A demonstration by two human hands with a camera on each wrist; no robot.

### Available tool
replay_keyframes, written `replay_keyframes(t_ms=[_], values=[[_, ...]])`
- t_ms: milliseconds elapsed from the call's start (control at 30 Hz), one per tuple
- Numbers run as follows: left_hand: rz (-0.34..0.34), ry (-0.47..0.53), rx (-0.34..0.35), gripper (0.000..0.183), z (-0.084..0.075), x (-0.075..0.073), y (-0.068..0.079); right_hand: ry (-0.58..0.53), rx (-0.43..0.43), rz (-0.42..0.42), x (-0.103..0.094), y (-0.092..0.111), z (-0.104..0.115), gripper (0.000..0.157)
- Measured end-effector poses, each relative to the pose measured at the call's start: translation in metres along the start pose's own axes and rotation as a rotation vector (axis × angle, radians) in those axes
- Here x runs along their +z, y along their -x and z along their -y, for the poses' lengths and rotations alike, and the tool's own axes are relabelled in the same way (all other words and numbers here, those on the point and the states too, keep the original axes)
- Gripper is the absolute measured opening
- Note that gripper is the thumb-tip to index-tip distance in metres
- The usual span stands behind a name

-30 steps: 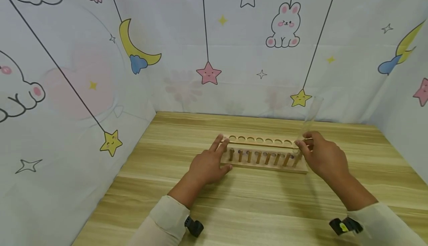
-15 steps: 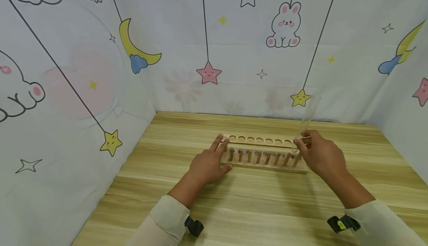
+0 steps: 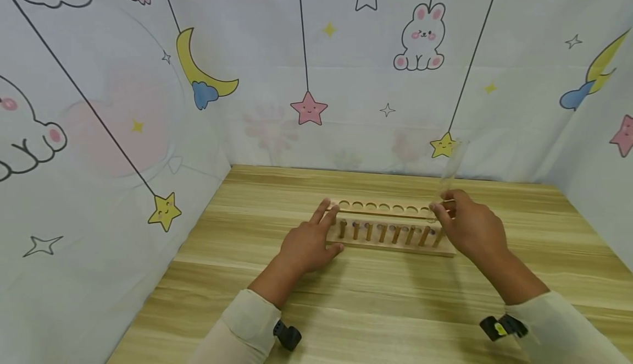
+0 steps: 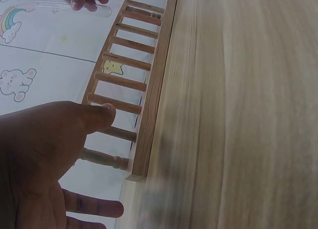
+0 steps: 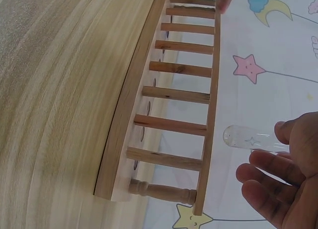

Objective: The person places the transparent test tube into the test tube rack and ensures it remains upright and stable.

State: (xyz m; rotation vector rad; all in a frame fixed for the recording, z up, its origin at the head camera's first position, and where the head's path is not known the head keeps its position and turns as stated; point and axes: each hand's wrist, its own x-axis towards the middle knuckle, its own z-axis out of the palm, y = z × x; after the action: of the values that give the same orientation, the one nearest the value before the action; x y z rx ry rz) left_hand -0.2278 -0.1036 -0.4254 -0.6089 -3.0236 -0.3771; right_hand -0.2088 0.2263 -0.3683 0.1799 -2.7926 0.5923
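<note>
A wooden test tube rack (image 3: 390, 247) stands on the table, with a row of round holes in its top bar and upright pegs below. My left hand (image 3: 306, 246) rests on the rack's left end, fingers spread and fairly straight. Above the right end, my right hand (image 3: 472, 226) pinches a clear glass test tube (image 3: 451, 169) between thumb and fingers. The tube leans, its upper end tipped to the right. In the right wrist view, the tube's rounded bottom (image 5: 231, 136) hangs just above the top bar, apart from it. The tube looks empty.
The wood-grain table (image 3: 395, 309) spreads around the rack. Behind it and at both sides hangs a white curtain (image 3: 346, 67) printed with stars, moons and rabbits. Each wrist wears a black strap with a small device (image 3: 287, 335).
My right hand has shifted slightly left and up with the test tube, over the rack's right end. The left hand and the rack have stayed in place.
</note>
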Motion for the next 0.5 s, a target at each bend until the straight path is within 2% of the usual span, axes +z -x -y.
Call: replay_keyframes(t_ms=[500], values=[[-0.005, -0.011, 0.003, 0.088, 0.0014, 0.0011, -0.0008, -0.006, -0.014, -0.012, 0.0041, -0.0037, 0.0033, 0.051]])
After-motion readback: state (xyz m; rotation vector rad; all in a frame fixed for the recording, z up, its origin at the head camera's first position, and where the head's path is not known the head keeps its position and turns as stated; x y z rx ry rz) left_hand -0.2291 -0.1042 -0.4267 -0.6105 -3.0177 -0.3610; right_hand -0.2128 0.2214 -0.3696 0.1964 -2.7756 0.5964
